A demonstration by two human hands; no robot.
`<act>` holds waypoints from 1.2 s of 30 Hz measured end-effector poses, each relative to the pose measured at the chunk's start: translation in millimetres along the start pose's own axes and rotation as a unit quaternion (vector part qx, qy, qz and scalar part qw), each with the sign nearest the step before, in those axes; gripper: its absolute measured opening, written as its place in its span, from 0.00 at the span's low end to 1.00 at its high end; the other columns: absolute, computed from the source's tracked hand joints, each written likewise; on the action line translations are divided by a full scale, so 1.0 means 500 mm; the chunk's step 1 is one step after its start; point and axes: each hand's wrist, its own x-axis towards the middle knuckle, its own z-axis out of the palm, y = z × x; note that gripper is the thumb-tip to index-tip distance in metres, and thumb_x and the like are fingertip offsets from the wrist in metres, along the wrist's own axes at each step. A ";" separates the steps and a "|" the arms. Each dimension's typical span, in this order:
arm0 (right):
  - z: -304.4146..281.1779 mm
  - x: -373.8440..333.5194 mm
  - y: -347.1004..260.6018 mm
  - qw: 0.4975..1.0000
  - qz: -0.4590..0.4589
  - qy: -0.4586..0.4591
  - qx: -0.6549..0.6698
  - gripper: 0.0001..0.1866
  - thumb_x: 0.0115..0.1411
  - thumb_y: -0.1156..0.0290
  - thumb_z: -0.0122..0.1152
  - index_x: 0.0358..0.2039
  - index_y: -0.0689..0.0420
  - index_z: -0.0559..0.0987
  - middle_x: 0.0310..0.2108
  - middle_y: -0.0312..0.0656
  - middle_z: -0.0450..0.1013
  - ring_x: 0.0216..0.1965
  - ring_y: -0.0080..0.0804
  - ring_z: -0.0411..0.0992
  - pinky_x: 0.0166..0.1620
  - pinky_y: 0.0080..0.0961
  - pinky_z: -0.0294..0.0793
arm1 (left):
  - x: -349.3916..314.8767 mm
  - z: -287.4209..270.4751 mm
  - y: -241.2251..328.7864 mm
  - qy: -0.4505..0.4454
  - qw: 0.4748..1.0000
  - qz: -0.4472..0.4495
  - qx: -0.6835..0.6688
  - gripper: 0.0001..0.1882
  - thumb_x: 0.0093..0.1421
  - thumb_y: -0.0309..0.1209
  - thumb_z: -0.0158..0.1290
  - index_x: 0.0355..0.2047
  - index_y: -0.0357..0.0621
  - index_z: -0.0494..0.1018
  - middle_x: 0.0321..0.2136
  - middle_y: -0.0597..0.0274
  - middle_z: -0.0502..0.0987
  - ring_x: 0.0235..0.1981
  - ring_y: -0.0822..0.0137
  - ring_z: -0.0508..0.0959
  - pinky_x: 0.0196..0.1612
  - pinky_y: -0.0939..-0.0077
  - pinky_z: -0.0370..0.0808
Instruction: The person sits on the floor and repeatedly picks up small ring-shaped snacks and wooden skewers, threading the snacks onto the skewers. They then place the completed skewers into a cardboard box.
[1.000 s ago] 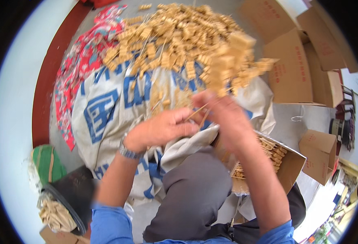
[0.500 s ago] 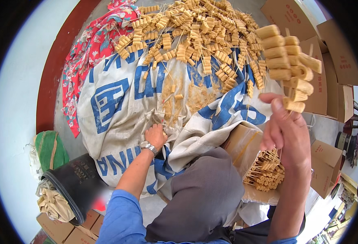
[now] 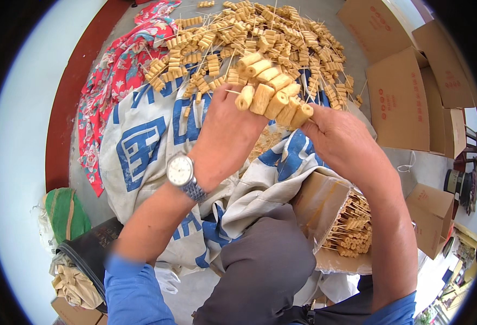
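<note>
Two or more skewers of tan, ribbed rolls (image 3: 273, 103) are raised in front of me, the rolls threaded side by side on thin sticks. My right hand (image 3: 338, 135) is closed on their right end, thumb against the last roll. At the left end, my left hand (image 3: 230, 130), with a silver watch on its wrist, is closed around the skewers; most of its fingers are hidden behind the rolls. Beyond lies a large heap of similar skewers (image 3: 260, 32), spread over a white cloth with blue lettering (image 3: 135, 146).
By my right knee a cardboard box (image 3: 317, 203) holds packed skewers (image 3: 352, 227). More cartons (image 3: 398, 100) stand along the right. To the left are a red floral cloth (image 3: 111, 81), a black bucket (image 3: 95, 244) and a green sack (image 3: 68, 208).
My left hand has risen from the cloth to the skewers. My right hand has brought them from the upper right to the middle, turning them from upright to slanting across.
</note>
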 end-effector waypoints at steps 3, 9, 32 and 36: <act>-0.016 0.008 0.024 0.989 0.086 -0.087 0.084 0.16 0.64 0.66 0.48 0.36 0.68 0.77 0.23 0.54 0.74 0.27 0.49 0.74 0.36 0.39 0.72 | 0.038 0.020 -0.005 0.023 0.999 0.019 0.011 0.17 0.51 0.25 0.53 0.44 0.41 0.73 0.41 0.55 0.73 0.48 0.56 0.72 0.55 0.60 0.65; -0.011 -0.049 0.124 0.912 0.193 -0.015 0.361 0.18 0.68 0.60 0.50 0.39 0.64 0.77 0.20 0.38 0.73 0.24 0.25 0.71 0.35 0.23 0.70 | 0.018 0.130 -0.044 0.125 0.964 -0.206 -0.113 0.19 0.57 0.34 0.61 0.46 0.41 0.72 0.41 0.53 0.75 0.47 0.57 0.76 0.53 0.63 0.70; 0.039 -0.414 0.180 0.595 0.245 0.130 0.754 0.15 0.73 0.61 0.40 0.42 0.60 0.69 0.25 0.50 0.78 0.32 0.43 0.79 0.43 0.37 0.79 | -0.166 0.383 -0.227 -0.207 0.550 -0.597 -0.546 0.09 0.60 0.33 0.51 0.27 0.42 0.69 0.20 0.61 0.74 0.17 0.70 0.73 0.20 0.76 0.69; 0.046 -0.435 0.139 0.568 0.220 0.138 0.781 0.15 0.73 0.60 0.40 0.43 0.59 0.70 0.29 0.49 0.78 0.35 0.42 0.79 0.45 0.37 0.79 | -0.145 0.177 -0.145 -0.121 0.485 -0.518 -0.694 0.06 0.62 0.31 0.50 0.31 0.44 0.68 0.25 0.62 0.75 0.22 0.71 0.74 0.25 0.78 0.71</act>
